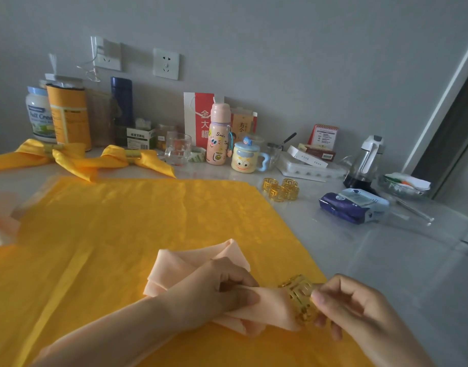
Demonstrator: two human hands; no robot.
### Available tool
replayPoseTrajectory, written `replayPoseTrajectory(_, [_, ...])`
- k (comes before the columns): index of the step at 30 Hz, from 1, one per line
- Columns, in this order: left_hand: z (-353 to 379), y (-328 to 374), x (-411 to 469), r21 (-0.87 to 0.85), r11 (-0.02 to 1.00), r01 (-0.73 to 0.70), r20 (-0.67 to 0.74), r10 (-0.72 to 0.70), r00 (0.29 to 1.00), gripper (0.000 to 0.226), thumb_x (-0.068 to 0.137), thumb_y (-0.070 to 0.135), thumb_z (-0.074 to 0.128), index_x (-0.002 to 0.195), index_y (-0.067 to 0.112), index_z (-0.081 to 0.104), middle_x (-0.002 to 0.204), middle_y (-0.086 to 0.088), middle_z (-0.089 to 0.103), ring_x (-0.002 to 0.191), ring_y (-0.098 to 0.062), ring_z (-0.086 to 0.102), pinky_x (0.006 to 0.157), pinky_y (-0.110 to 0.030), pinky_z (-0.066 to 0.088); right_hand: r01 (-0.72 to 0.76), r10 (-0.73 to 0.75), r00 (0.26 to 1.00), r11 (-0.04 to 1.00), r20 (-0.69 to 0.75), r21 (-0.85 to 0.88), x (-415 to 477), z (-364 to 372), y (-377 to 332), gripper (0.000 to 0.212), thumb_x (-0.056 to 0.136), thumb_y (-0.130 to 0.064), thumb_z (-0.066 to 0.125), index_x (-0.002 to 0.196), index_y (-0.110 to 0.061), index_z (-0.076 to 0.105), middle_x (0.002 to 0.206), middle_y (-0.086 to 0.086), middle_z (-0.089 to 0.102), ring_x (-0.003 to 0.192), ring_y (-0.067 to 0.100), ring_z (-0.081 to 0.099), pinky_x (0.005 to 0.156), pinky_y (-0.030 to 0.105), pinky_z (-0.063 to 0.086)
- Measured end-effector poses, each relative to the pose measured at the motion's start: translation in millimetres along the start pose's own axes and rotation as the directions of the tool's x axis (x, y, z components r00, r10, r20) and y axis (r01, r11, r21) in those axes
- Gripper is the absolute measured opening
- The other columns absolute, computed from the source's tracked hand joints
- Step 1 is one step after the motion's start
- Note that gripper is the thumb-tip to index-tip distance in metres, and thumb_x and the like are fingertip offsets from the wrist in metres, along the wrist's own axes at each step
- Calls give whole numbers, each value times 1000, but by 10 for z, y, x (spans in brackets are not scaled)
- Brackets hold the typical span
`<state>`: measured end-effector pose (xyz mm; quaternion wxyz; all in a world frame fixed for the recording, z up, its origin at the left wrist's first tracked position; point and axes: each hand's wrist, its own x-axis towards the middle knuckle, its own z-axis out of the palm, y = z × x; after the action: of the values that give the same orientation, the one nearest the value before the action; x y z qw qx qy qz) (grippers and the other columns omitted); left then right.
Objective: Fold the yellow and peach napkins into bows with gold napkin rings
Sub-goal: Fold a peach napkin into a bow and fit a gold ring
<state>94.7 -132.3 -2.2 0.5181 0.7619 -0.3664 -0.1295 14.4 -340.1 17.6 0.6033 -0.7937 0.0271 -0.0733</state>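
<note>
A folded peach napkin [180, 268] lies on a flat yellow napkin [121, 229] spread over the table. My left hand [222, 284] grips the gathered middle of the peach napkin. My right hand [344, 303] pinches a gold napkin ring [301, 298] that sits around the napkin's bunched end. Two finished yellow bows, one [34, 154] at the far left and another [129, 157] beside it, lie at the back, each with a gold ring. Three spare gold rings [280, 189] stand to the right of the yellow cloth.
More peach cloth [2, 221] shows at the left edge. Along the wall stand jars, a blue flask [121, 107], a glass [177, 148], a pink bottle [219, 136], a cartoon mug [246, 157] and boxes. A tissue pack [354, 205] and a jug [365, 162] sit at the right.
</note>
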Motion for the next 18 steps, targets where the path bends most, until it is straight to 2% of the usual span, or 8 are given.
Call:
replayPoseTrajectory(2, [-2,-13,2,20,1000,-12,-16,12,1000,21,89,12,61,77,30,63,67,27,64,69,10,60,64,-5,40,14,-15,1000,999,-26,-30,5,-10,15,31,73,-33,71,66,-4,64,53,8,61,41,7,52,43,16,40])
replayPoseTrajectory(4, [-6,-13,1,28,1000,-11,-19,11,1000,22,89,12,61,77,30,63,67,30,63,69,12,59,65,-4,39,19,-21,999,999,-47,-42,6,-36,4,28,66,-27,63,69,1,61,50,7,61,38,8,49,41,16,38])
replayPoseTrajectory(7, [-12,-12,5,9,1000,-16,-8,16,1000,22,89,12,60,76,29,64,67,28,64,69,11,59,65,-5,40,39,-42,998,997,-49,-63,13,-71,1,30,69,-28,61,73,1,61,51,11,61,37,9,48,41,18,38])
replayPoseTrajectory(9, [-19,-16,0,-23,1000,-8,-4,8,1000,23,89,11,60,75,29,64,65,23,65,66,9,60,64,-6,40,55,-61,996,995,-71,-80,23,-106,27,36,74,-36,65,75,0,62,56,5,65,40,7,51,42,18,39])
replayPoseTrajectory(10, [-19,-20,-1,-43,999,-3,-9,2,1000,24,89,11,60,74,29,65,66,21,66,66,8,60,64,-6,41,55,-60,996,995,-71,-79,26,-123,34,46,74,-48,69,75,-2,63,58,5,65,42,7,52,43,18,40])
replayPoseTrajectory(12, [-22,-38,0,-109,994,-1,-41,-3,999,24,88,16,62,71,32,69,71,13,69,70,3,62,68,-10,44,46,-52,997,995,-61,-85,34,-140,48,70,50,-71,72,73,-6,63,59,12,65,45,10,54,43,19,42])
replayPoseTrajectory(14, [-22,-64,5,-131,991,3,-71,-12,997,19,85,25,63,72,36,72,76,9,71,73,-1,63,72,-14,46,38,-41,997,998,-66,-48,34,-163,69,90,34,-79,72,75,0,61,58,16,63,46,13,56,41,20,41])
replayPoseTrajectory(18, [-1,-82,19,-45,998,53,-57,-55,997,19,89,19,62,77,33,68,74,11,69,71,1,61,71,-16,47,34,-28,999,989,-44,141,16,-174,89,85,29,-69,82,68,2,59,59,20,62,48,23,58,38,24,43])
